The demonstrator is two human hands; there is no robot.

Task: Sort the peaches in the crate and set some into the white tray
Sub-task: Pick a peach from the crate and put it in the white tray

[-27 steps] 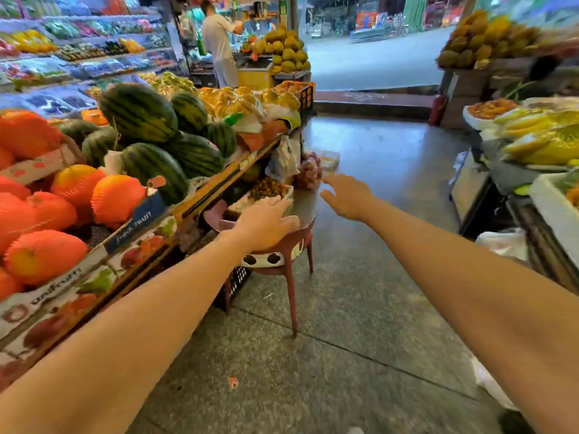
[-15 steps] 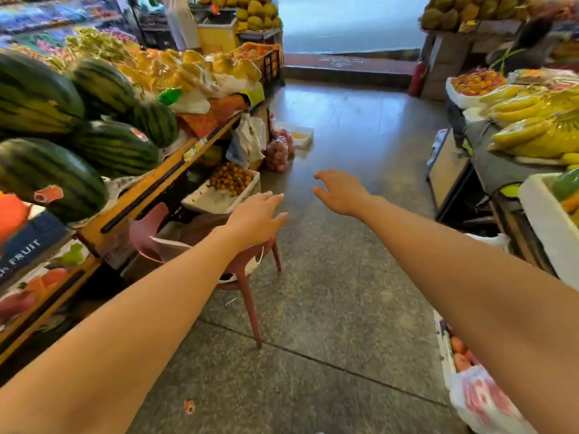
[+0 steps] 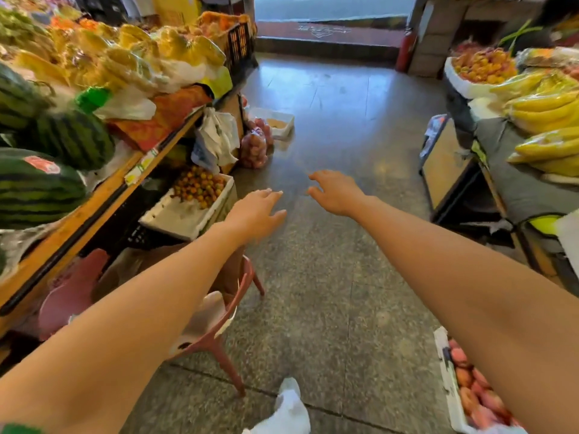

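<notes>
Pink-red peaches (image 3: 470, 385) lie in a white crate (image 3: 446, 371) on the floor at the lower right, partly hidden by my right forearm. My left hand (image 3: 255, 213) reaches forward over the floor, fingers relaxed and empty, just past a red plastic chair (image 3: 225, 311). My right hand (image 3: 335, 191) is stretched out beside it, fingers loosely spread, holding nothing. Neither hand touches anything. A small white tray (image 3: 277, 122) sits on the floor farther ahead.
Left stall holds watermelons (image 3: 37, 186), bagged yellow fruit and a white foam box of small orange fruit (image 3: 197, 198). A bag of reddish fruit (image 3: 255, 145) stands on the floor. Bananas (image 3: 548, 120) fill the right stall. A white plastic bag (image 3: 288, 408) lies near my feet.
The view has tilted down and moved forward along the aisle. My left hand has come off the red chair. The peach crate at lower right has come further into view.
</notes>
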